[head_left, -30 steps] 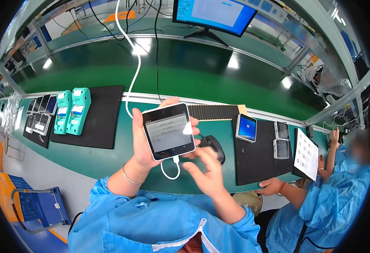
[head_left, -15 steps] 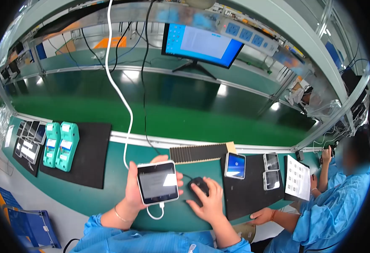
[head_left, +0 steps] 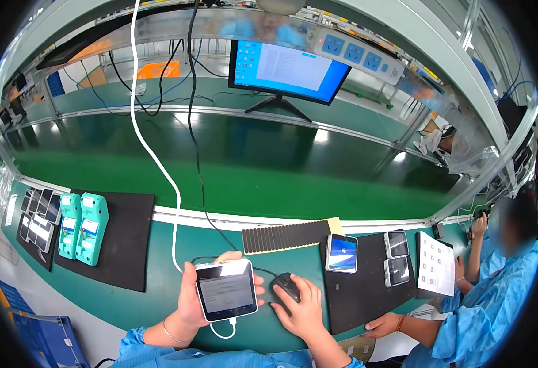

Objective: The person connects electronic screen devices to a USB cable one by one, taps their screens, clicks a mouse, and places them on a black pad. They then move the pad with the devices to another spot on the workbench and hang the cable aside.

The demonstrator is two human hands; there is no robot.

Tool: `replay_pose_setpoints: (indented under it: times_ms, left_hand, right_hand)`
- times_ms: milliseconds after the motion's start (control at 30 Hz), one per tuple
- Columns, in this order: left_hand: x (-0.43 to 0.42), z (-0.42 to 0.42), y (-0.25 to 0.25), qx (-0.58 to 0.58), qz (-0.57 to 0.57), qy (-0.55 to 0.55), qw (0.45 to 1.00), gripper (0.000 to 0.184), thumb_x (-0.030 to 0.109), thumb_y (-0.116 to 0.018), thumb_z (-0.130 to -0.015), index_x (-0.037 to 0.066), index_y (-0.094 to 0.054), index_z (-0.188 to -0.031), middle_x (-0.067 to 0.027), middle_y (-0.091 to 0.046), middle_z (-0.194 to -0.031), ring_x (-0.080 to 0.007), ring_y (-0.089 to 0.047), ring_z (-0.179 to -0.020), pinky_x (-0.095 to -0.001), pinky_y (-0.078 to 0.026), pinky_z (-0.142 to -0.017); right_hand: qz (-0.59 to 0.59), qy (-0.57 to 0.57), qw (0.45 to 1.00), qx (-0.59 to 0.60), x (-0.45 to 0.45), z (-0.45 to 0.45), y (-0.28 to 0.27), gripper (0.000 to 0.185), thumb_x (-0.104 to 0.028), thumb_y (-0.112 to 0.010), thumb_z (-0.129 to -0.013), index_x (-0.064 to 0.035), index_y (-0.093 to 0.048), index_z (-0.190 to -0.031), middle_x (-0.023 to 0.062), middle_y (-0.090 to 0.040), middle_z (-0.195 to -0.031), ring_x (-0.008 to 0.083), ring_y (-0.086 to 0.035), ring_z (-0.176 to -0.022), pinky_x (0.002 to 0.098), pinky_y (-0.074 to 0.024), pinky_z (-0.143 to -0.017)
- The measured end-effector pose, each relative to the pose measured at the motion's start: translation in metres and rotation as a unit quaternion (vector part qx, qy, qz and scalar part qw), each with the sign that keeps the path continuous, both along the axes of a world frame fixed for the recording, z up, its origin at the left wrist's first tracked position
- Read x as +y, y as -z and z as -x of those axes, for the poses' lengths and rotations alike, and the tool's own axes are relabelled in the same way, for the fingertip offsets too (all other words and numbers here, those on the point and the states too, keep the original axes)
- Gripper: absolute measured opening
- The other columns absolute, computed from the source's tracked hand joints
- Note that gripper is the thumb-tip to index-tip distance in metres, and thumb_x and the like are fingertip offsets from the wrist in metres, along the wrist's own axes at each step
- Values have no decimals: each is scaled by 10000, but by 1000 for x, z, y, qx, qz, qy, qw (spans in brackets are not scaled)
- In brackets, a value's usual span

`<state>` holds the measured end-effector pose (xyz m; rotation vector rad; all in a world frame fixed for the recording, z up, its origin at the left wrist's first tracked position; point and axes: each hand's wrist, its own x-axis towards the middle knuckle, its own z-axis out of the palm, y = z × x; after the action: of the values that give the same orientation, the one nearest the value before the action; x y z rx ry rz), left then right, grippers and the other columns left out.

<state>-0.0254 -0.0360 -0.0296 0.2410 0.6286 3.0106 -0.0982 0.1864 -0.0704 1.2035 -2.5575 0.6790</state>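
Note:
A white square device [head_left: 226, 291] with a lit grey screen rests in my left hand [head_left: 190, 300], fingers wrapped round its edges. A white cable [head_left: 223, 333] is plugged into its lower edge. My right hand [head_left: 305, 311] lies over a black computer mouse [head_left: 286, 287] on the green bench [head_left: 128, 311]. Behind the hands is a black ridged strip with a tan edge [head_left: 288, 238]. Farther back a monitor [head_left: 289, 70] shows a window with text on a blue desktop.
Two teal devices [head_left: 89, 229] lie on a black mat [head_left: 128, 239] at left, near several small screens. At right, another mat [head_left: 358, 300] bears a lit tablet [head_left: 342, 253] and two small devices. A co-worker in blue [head_left: 489, 306] sits beside a printed sheet [head_left: 435, 264].
My right hand has moved from beside the held device onto the mouse. The view has tilted up, showing more of the monitor. My left hand still holds the device.

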Motion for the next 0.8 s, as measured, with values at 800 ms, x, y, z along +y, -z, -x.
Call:
replay_pose_setpoints:
  times_ms: [800]
  left_hand:
    - [0,0,-5,6,12,-9,1000,857,742,-254,-863,93,-252,-1422,-281,-471,-1286,-400,-512,-1175,-579,-402,-995]
  right_hand:
    - [0,1,1000,3,-1,-1,1,403,-245,-721,-746,-200,-641,-1138,125,-489,-1249,323,-487,-1093,430,-391,-869]
